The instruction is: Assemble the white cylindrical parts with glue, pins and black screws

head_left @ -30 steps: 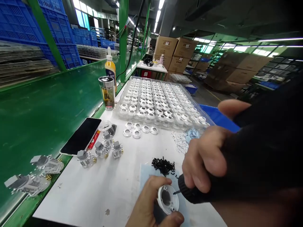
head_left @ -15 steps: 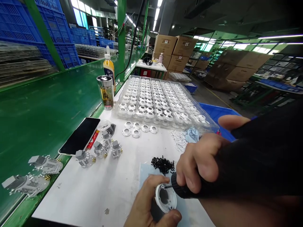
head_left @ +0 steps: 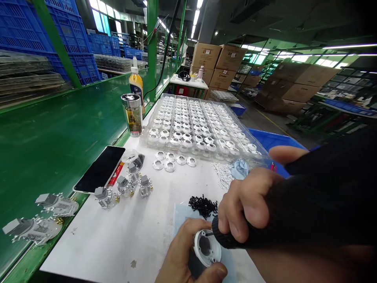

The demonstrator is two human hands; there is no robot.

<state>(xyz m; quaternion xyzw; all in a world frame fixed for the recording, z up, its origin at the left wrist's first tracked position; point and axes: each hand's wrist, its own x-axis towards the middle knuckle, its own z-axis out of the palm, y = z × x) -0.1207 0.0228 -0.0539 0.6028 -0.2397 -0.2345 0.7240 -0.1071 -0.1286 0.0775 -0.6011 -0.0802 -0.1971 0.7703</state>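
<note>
In my left hand [head_left: 184, 249] is a white round housing [head_left: 218, 249], gripped between thumb and fingers with its hollow side toward me. My right hand [head_left: 246, 204] is wrapped round a black power screwdriver [head_left: 225, 234], whose dark body fills the right side of the view. The thin bit reaches a screw hole near the upper rim of the housing; whether a screw sits there I cannot make out. Just beyond the housing lies a pile of black screws [head_left: 203, 205] on a pale blue sheet [head_left: 179, 216]. White screws [head_left: 223, 175] lie farther back, beside a crumpled blue cloth [head_left: 240, 169].
A clear divided tray [head_left: 188, 147] full of white rings spans the back of the table. Several loose rings [head_left: 169, 166] lie before it. To the left are a phone [head_left: 100, 169], grey-topped assemblies [head_left: 145, 186], a glass tumbler [head_left: 132, 116] and a yellow bottle [head_left: 137, 84].
Both hands keep almost the same pose, with the screwdriver bit still at the housing's upper rim. The whole view has shifted very slightly.
</note>
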